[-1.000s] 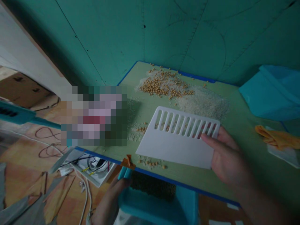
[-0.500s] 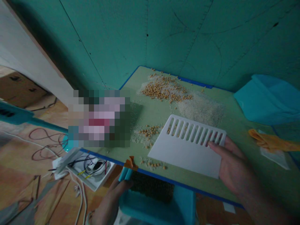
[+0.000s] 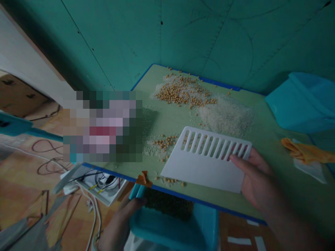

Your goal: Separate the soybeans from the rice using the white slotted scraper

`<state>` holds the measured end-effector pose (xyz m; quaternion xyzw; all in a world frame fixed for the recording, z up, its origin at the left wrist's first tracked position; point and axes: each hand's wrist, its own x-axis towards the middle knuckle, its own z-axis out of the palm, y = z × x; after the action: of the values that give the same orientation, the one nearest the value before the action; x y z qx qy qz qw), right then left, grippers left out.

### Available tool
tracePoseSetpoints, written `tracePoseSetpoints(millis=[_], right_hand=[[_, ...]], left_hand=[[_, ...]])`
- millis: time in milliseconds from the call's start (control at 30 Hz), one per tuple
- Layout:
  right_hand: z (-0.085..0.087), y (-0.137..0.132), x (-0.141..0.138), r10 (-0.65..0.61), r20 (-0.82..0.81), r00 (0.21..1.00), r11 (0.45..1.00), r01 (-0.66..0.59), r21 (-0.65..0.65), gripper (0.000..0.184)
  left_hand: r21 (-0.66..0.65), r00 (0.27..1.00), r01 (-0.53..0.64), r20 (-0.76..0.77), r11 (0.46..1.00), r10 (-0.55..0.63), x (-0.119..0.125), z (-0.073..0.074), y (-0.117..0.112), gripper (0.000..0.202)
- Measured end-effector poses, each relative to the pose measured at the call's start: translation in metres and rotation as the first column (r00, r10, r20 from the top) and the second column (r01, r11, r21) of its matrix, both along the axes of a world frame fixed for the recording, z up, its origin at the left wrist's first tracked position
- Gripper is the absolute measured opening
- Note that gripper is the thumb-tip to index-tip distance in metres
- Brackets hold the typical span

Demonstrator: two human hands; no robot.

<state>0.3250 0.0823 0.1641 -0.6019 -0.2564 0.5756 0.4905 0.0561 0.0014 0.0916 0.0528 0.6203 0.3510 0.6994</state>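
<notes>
My right hand (image 3: 258, 177) is closed on the right end of a white slotted plastic scraper (image 3: 204, 167), thumb on top. The scraper is tilted over the tabletop, near a small patch of yellow beans (image 3: 167, 142) and pale grains. Below the table's front edge, my left hand (image 3: 128, 212) grips the left rim of a blue plastic bin (image 3: 175, 232). Many small dark green grains lie inside it, at the back. Farther back on the table spreads a heap of soybean-like yellow beans (image 3: 180, 92) beside a mound of white rice-like grains (image 3: 226, 116).
The pale green table (image 3: 146, 170) has blue edging and a piece of orange tape (image 3: 143, 178) in front. On the right are a blue container (image 3: 300, 101) and an orange cloth (image 3: 309, 151). A pixelated patch hides the table's left. Cables lie in a white box (image 3: 107, 184) below.
The scraper and my right hand have shifted slightly left in view. My left hand stays on the bin's rim, and the whole view has moved a little. The bean heaps look the same.
</notes>
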Motion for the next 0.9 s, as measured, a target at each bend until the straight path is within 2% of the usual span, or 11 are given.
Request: tracePoseSetpoints(millis=[100, 233, 333, 533, 633, 700, 800, 900], right_hand=[[0.0, -0.001, 0.002, 0.002, 0.017, 1.0, 1.0, -0.002, 0.004, 0.025], [0.0, -0.002, 0.002, 0.013, 0.015, 1.0, 1.0, -0.012, -0.013, 0.028], [-0.001, -0.002, 0.002, 0.026, 0.009, 1.0, 1.0, -0.025, -0.011, 0.029], [-0.006, -0.002, 0.005, 0.004, 0.064, 0.998, 1.0, -0.003, -0.01, 0.028], [-0.008, -0.002, 0.005, 0.024, 0.071, 0.997, 0.999, -0.022, -0.025, 0.028], [-0.007, -0.001, 0.005, 0.023, 0.05, 0.999, 0.999, -0.021, -0.027, 0.029], [-0.007, 0.001, 0.005, -0.035, 0.021, 0.999, 0.999, 0.035, -0.028, 0.034], [-0.008, 0.003, 0.006, -0.074, 0.01, 0.997, 0.997, 0.074, -0.028, 0.036]], left_hand=[[0.011, 0.997, 0.0, 0.084, 1.0, -0.001, 0.004, -0.001, 0.003, 0.018], [0.07, 0.997, 0.029, 0.072, 0.997, -0.034, 0.011, 0.002, 0.006, 0.03], [0.106, 0.995, 0.061, 0.069, 0.993, -0.069, 0.013, 0.004, 0.008, 0.031], [0.004, 0.996, 0.027, 0.081, 1.0, -0.027, 0.004, -0.004, 0.002, 0.026], [-0.02, 0.996, -0.034, 0.079, 0.999, 0.035, 0.001, -0.009, 0.001, 0.026], [-0.013, 0.995, -0.056, 0.088, 0.998, 0.057, 0.003, -0.011, 0.002, 0.03], [0.038, 0.999, -0.025, 0.049, 0.999, 0.023, 0.01, -0.013, 0.007, 0.035], [0.043, 0.998, -0.049, 0.05, 0.998, 0.047, 0.018, -0.011, 0.01, 0.037]])
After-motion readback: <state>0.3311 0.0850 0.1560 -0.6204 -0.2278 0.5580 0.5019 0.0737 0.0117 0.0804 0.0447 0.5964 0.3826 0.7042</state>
